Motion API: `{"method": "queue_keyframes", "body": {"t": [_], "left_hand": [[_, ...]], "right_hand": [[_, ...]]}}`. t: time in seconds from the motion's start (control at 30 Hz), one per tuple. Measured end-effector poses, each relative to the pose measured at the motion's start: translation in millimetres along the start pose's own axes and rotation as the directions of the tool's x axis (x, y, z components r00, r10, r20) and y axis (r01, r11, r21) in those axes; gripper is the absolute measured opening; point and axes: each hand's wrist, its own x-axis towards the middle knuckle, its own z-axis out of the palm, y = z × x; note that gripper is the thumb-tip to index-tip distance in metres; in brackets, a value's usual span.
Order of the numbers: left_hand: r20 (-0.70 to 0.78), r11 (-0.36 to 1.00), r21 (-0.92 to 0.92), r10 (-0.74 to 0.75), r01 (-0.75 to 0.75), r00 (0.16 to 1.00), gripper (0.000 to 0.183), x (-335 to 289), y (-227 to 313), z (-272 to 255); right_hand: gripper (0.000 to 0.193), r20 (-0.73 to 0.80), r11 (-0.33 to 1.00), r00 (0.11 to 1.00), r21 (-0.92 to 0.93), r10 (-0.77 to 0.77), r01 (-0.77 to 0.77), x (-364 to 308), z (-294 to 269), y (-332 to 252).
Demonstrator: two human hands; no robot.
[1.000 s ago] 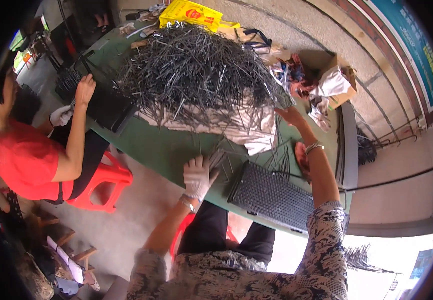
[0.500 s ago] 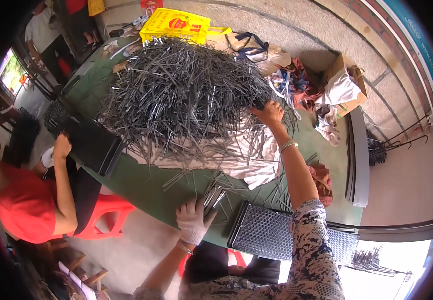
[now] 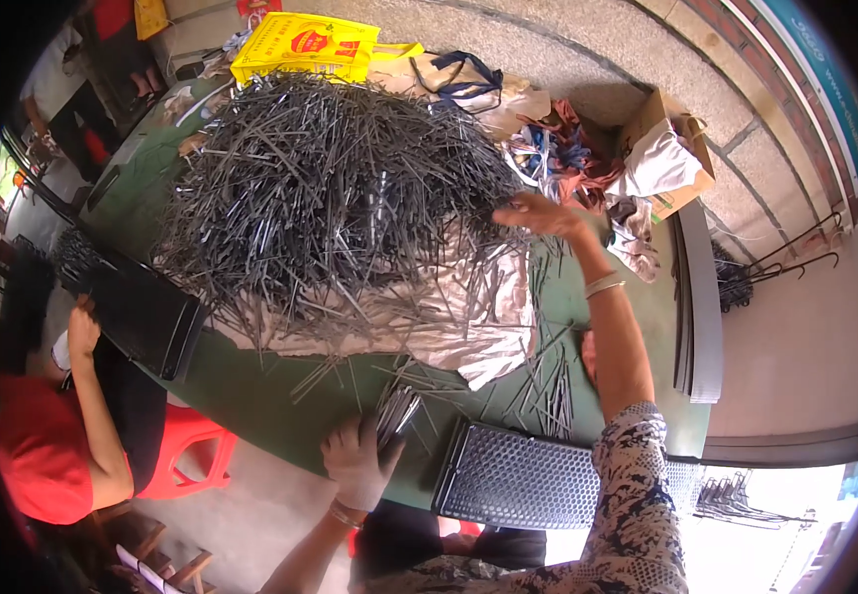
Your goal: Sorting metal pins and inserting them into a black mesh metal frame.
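A big heap of thin dark strips (image 3: 330, 188) lies on a pale cloth (image 3: 493, 346) on the green table. My right hand (image 3: 544, 214), bare, hovers at the heap's right edge with its fingers stretched toward it; I see nothing held in them. My left hand (image 3: 357, 461), in a white glove, is closed round a small bundle of shiny strips (image 3: 398, 410) at the table's near edge. To the right of that bundle rests a black rack with a honeycomb of holes (image 3: 523, 475), partly behind my right forearm.
A person in red (image 3: 33, 445) sits at the left beside a second black rack (image 3: 151, 307). Behind the heap lie a yellow bag (image 3: 305, 48), rags (image 3: 562, 158) and a cardboard box (image 3: 691, 183). Loose strips (image 3: 557, 401) are scattered near the honeycomb rack. Long grey sheets (image 3: 696, 317) stand at the right edge.
My right hand has drawn back from the heap's edge and its fingers have straightened. My left hand keeps the bundle. The whole view has shifted slightly.
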Motion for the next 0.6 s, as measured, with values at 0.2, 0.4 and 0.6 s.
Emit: {"method": "queue_keyframes", "body": {"t": [0.2, 0.4, 0.6], "left_hand": [[0.073, 1.0, -0.021, 0.007, -0.006, 0.997, 0.055, 5.0, 9.4, 8.2], [0.096, 0.999, 0.03, -0.029, 0.027, 0.995, 0.059, 2.0, 6.8, 9.7], [0.147, 0.997, 0.055, -0.055, 0.047, 0.988, 0.063, -0.1, 6.8, 8.8]], "right_hand": [[0.092, -0.752, 0.862, 0.527, 0.106, 0.395, -0.495, 36.8, -58.7, 134.5], [0.125, -0.621, 0.764, 0.542, 0.146, 0.566, -0.629, 62.1, -52.4, 136.5], [0.058, -0.674, 0.861, 0.623, 0.038, 0.397, -0.508, 66.5, -52.5, 125.8]]}}
